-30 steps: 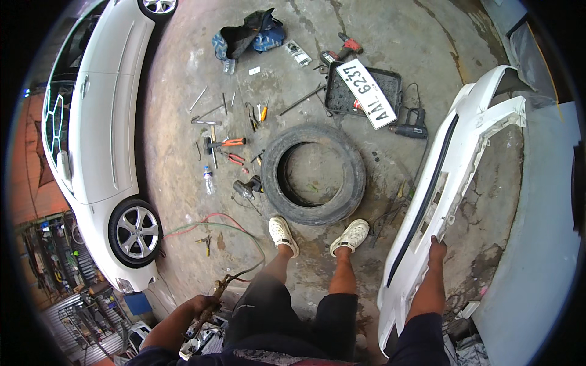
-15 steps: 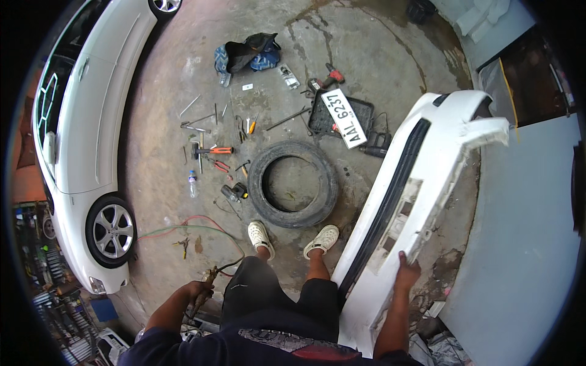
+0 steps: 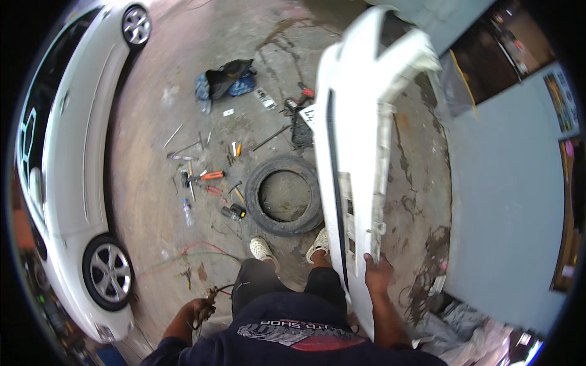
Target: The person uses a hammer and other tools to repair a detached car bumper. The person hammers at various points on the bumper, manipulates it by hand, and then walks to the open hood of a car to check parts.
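Observation:
A long white car bumper (image 3: 364, 122) with a dark grille strip stands tilted along my right side, its far end reaching up across the view. My right hand (image 3: 379, 274) is closed round its right edge, low on the bumper. My left hand (image 3: 198, 310) is closed on a brass-coloured torch (image 3: 212, 294), with a hose leading off it; the rest of its grip is partly hidden by my fingers. Just ahead of my feet lies a worn black tyre (image 3: 255, 210). The bumper covers part of a white number plate (image 3: 309, 116) and a black tool case (image 3: 300, 135).
A white car (image 3: 79, 158) stands along the left. Hammers (image 3: 210, 175), a water bottle (image 3: 187, 213), a cordless tool (image 3: 233, 211) and other hand tools lie about the floor. A red hose (image 3: 204, 244) crosses at left. A grey wall (image 3: 506, 201) bounds the right.
The bumper has swung leftward and up in my right hand, now hiding much of the plate and tool case. My left hand keeps the torch low at my left side.

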Demonstrator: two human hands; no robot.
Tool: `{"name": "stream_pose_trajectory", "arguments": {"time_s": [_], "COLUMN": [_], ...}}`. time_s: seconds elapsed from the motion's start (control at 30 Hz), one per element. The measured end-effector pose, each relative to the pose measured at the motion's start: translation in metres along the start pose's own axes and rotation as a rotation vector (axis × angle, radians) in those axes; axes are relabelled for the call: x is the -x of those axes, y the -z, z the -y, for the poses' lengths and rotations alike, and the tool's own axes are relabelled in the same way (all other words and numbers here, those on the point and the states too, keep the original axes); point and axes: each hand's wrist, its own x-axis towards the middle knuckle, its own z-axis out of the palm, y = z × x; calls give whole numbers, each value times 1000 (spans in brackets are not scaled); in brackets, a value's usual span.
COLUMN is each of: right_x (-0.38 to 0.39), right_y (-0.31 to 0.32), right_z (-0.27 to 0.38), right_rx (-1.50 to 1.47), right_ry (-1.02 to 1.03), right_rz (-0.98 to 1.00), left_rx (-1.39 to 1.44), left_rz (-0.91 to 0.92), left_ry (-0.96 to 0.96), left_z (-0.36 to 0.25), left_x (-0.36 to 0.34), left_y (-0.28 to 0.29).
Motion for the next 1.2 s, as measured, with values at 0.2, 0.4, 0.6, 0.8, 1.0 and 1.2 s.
{"name": "stream_pose_trajectory", "arguments": {"time_s": [0.2, 0.4, 0.6, 0.8, 1.0, 1.2], "right_x": [35, 56, 45, 32, -23, -95], "right_y": [-35, -80, -130, -145, -125, -140], "right_z": [-9, -32, -74, -96, -107, -131], "right_rx": [87, 156, 94, 168, 201, 198], "right_ry": [69, 95, 285, 333, 360, 342], "right_rz": [169, 287, 312, 270, 412, 533], "left_rx": [50, -17, 54, -8, 43, 1], "left_rz": [23, -59, -52, -57, -71, -136], "left_ry": [-34, -30, 108, 186, 134, 75], "left_z": [-26, -35, -46, -59, -67, -114], "left_x": [57, 79, 63, 74, 90, 96], "left_y": [25, 33, 46, 39, 15, -37]}}
